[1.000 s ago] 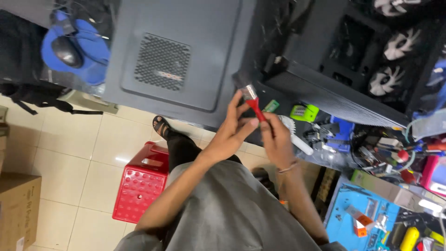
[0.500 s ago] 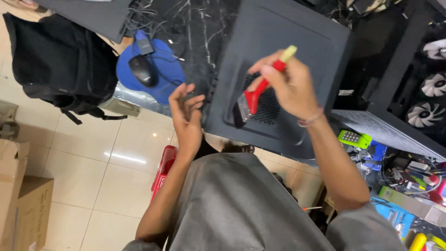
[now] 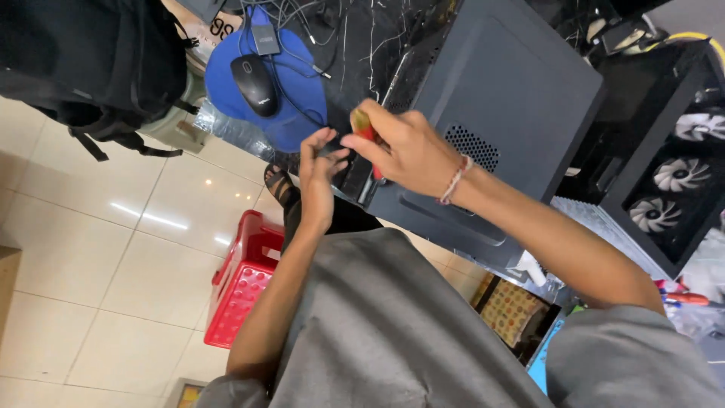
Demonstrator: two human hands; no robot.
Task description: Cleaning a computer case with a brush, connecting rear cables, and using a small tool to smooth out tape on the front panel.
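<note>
A dark grey computer case [image 3: 513,98] lies on its side on the black marble table, its vented side panel facing up. My right hand [image 3: 404,151] grips a red-handled brush [image 3: 364,130] with a yellowish handle end, held at the case's near left corner. My left hand [image 3: 321,170] is at that same corner, fingers curled against the case edge just left of the brush. The brush's bristles are hidden behind my hands.
A black mouse [image 3: 254,74] rests on a blue mouse pad [image 3: 291,91] with cables. A black backpack [image 3: 83,60] hangs at the upper left. A red plastic stool [image 3: 242,279] stands on the tiled floor. A second case with white fans [image 3: 676,185] sits at right.
My right hand has brought the brush from the side panel's vent down to the case's left corner. My left hand moved onto that corner. The view shifted right.
</note>
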